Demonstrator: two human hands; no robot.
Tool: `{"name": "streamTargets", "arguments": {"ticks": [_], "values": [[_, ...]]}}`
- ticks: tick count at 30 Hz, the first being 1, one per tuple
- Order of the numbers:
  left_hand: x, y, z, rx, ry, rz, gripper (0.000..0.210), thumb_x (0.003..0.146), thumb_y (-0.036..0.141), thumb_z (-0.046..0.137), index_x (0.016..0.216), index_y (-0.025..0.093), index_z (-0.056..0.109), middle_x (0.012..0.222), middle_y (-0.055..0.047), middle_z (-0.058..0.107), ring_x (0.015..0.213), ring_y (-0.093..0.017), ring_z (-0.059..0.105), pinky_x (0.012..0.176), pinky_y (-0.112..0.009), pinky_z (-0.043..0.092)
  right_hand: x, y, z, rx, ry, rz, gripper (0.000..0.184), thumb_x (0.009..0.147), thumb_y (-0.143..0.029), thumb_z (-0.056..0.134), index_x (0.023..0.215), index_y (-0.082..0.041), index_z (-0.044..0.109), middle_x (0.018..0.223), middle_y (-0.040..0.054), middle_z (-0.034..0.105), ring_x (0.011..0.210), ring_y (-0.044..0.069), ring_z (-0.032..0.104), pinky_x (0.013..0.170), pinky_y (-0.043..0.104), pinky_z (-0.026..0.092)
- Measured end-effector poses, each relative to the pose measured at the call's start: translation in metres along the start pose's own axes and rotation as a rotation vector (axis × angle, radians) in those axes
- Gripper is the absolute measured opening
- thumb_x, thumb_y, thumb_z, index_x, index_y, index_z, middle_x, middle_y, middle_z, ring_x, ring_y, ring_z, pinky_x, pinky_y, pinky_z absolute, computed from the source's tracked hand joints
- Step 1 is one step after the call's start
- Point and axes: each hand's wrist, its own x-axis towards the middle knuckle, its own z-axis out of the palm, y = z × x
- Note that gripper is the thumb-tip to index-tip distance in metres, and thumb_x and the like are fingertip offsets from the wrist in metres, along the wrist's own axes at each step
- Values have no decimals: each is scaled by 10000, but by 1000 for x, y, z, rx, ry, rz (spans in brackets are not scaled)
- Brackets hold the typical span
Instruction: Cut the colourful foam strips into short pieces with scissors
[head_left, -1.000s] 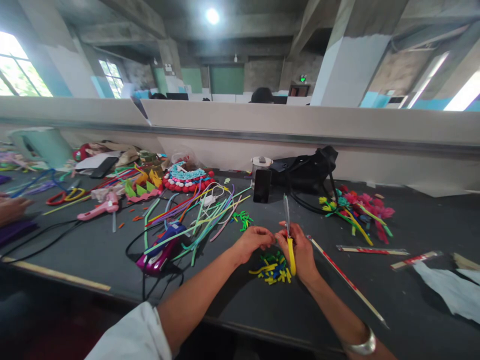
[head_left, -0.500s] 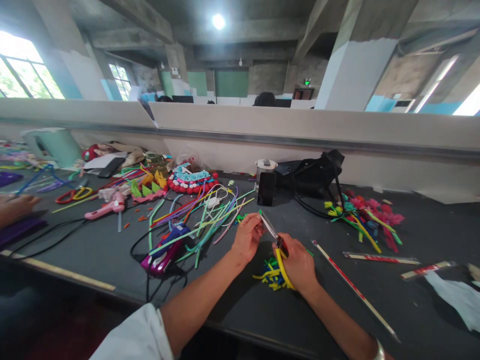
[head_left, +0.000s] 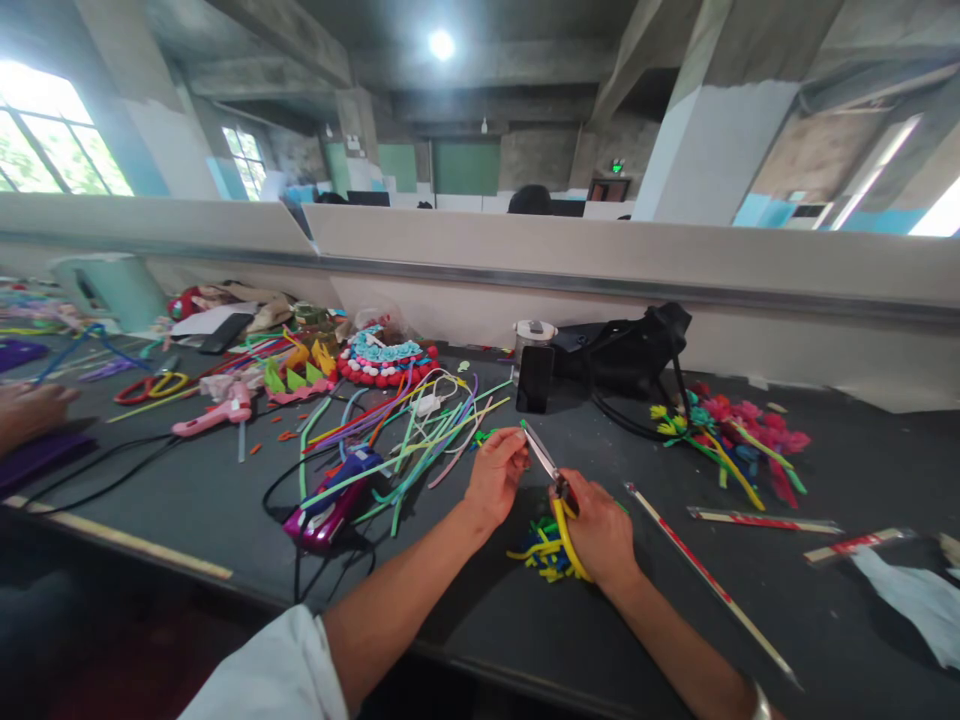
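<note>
My right hand [head_left: 600,528] is wrapped round the yellow handle of a pair of scissors [head_left: 541,453], whose blades point up and left. At the blade tips, my left hand [head_left: 495,478] is closed in a pinch on a short green strip, mostly hidden by the fingers, that looks like pipe cleaner. More green shows just behind that hand. Below the scissors lies a pile of short cut pieces [head_left: 547,548] in yellow, green and blue, partly covered by the handle. A bit of green also pokes out beside my right hand.
Long pipe cleaners [head_left: 420,450] lie left of my hands near a purple device [head_left: 330,515] and a pink glue gun [head_left: 225,410]. A phone [head_left: 535,380] stands upright ahead. Rightward are a black bag [head_left: 637,345], colourful flowers [head_left: 739,430] and wrapped sticks [head_left: 712,580]. Another person's hand [head_left: 30,415] is far left.
The whole view has shifted very slightly. Both hands and the scissors keep nearly the same pose, with the blade tips still at the left fingertips.
</note>
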Motion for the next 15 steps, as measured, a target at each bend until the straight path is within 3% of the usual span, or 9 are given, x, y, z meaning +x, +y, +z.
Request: {"name": "streamTargets", "arguments": {"ticks": [15], "values": [[0,6,0,104,41,20,201,591,268,768,704,155,646,594,36,532,535,-58,446,602,-225,373,-1,1,-2,49,-21,-21,246,887,-284,421,1020,-235,622,701,9,615,676,145,578,619,214,345]]}}
